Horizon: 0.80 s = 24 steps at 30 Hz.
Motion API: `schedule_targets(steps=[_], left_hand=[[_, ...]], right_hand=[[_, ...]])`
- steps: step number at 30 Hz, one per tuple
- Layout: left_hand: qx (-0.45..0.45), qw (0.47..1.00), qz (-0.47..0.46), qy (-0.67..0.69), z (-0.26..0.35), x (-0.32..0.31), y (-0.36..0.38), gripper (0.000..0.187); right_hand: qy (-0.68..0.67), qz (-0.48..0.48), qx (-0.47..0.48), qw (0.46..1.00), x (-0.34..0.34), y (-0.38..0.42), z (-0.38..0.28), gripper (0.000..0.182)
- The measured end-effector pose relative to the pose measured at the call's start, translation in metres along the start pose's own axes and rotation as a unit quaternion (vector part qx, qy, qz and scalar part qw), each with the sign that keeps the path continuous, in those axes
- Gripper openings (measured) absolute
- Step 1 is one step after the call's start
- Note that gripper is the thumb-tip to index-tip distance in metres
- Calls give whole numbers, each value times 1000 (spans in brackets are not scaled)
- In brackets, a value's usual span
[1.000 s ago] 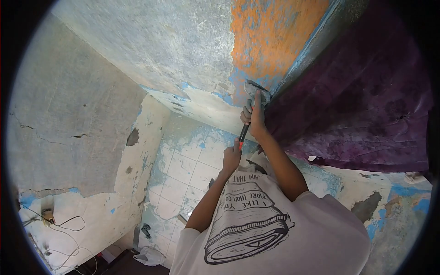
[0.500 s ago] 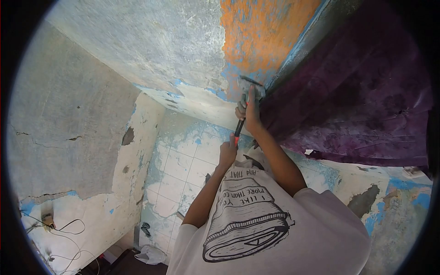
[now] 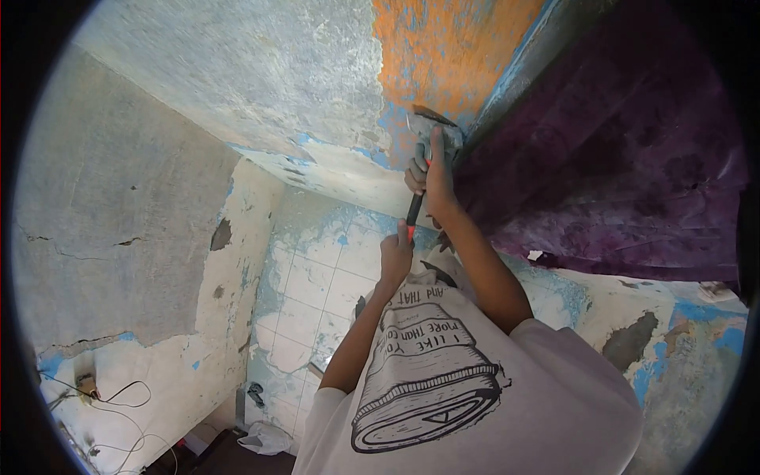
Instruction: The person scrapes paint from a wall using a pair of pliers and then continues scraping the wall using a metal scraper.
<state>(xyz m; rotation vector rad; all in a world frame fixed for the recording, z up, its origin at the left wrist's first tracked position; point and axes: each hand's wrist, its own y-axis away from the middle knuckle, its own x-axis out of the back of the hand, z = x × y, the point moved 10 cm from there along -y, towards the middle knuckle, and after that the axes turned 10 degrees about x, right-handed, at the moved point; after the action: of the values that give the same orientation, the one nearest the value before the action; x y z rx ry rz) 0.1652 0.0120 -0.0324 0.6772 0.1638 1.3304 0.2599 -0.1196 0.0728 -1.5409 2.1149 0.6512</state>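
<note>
Scraper (image 3: 435, 133) is beside the purple cloth (image 3: 602, 174), gripped by the right hand (image 3: 435, 178) and left hand (image 3: 397, 252); well left of the cloth, a white bag's (image 3: 265, 438) contents are unclear.

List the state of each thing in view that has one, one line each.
Scraper: held in both hands, head up by the wall
Left hand: closed round the lower handle
Right hand: gripping near the head
Upper wall: orange and blue paint, patchy
Left wall: cracked
Purple cloth: creased
White bag: crumpled
</note>
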Motion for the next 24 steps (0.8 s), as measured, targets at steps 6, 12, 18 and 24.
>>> schedule_targets(steps=[6, 12, 18, 24], left_hand=[[24, 1000, -6, -11, -31, -6, -12, 78], [-11, 1000, -2, -1, -12, -4, -5, 78], [-10, 1000, 10, 22, -6, 1, 4, 78], [-11, 1000, 1, -14, -25, -1, -10, 77]], right_hand=[[6, 23, -12, 1000, 18, 2, 16, 58], [-9, -5, -4, 1000, 15, -1, 17, 59], [-1, 7, -4, 1000, 7, 2, 3, 61], [-22, -3, -21, 1000, 23, -1, 26, 62]])
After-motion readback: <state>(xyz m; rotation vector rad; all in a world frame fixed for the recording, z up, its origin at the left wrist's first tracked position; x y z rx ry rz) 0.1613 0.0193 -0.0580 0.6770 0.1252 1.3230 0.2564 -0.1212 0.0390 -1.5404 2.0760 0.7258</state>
